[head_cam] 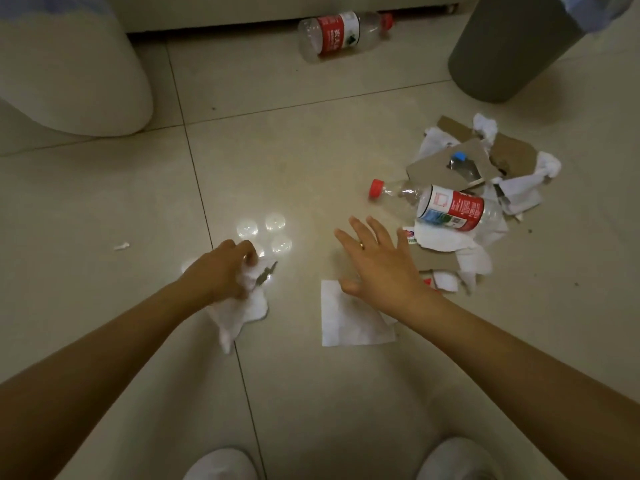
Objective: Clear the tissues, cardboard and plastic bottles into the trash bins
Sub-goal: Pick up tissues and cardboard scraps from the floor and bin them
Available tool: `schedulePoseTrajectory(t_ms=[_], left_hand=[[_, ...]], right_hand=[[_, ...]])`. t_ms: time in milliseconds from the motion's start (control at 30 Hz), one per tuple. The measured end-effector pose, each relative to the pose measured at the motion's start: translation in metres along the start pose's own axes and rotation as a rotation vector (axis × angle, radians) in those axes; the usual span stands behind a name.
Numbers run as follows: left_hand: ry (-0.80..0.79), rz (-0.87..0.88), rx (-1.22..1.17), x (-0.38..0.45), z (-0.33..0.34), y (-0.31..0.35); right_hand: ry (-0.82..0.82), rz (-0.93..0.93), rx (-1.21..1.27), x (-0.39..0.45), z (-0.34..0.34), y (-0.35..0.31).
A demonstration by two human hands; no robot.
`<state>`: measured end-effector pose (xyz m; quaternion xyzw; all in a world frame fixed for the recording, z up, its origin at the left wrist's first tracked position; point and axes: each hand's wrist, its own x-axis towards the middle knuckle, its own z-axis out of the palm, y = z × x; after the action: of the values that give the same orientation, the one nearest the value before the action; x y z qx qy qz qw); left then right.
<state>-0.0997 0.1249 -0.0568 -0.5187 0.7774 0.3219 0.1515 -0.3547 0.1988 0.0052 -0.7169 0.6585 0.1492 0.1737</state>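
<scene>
- The left hand (221,268) grips a crumpled tissue (242,308) just above the floor.
- The right hand (375,263) hovers with fingers spread, holding nothing, over a flat tissue (349,323), reaching toward the nearest bottle (446,206).
- That bottle tops a pile of cardboard (464,161) and tissues near the grey bin (512,46).
- Gathering seems under way; next, the right hand must close on an item, then carry it to a bin.

Glossy beige tiled floor (311,140), perhaps sofa-edged
</scene>
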Motion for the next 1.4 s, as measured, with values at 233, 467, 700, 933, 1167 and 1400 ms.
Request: schedulePoseTrajectory(t_ms=[233,467,700,933,1167,1400], left_hand=[[0.034,0.256,-0.325,0.014,-0.019,0.06],[-0.08,0.381,-0.188,0.036,0.028,0.119],[-0.049,0.425,0.0,0.028,0.052,0.138],[0.015,0.441,0.176,0.024,0.056,0.145],[0.306,0.391,0.26,0.032,0.034,0.133],[0.49,0.488,0.231,0.069,0.017,0.125]], right_hand=[[0.058,0.042,0.052,-0.006,0.011,0.017],[-0.018,0.148,0.092,-0.036,0.028,0.058],[-0.06,0.222,0.217,-0.057,0.053,0.068],[-0.035,0.253,0.339,-0.058,0.067,0.071],[-0.022,0.261,0.203,-0.054,0.07,0.074],[0.109,0.341,0.123,-0.044,0.061,0.097]])
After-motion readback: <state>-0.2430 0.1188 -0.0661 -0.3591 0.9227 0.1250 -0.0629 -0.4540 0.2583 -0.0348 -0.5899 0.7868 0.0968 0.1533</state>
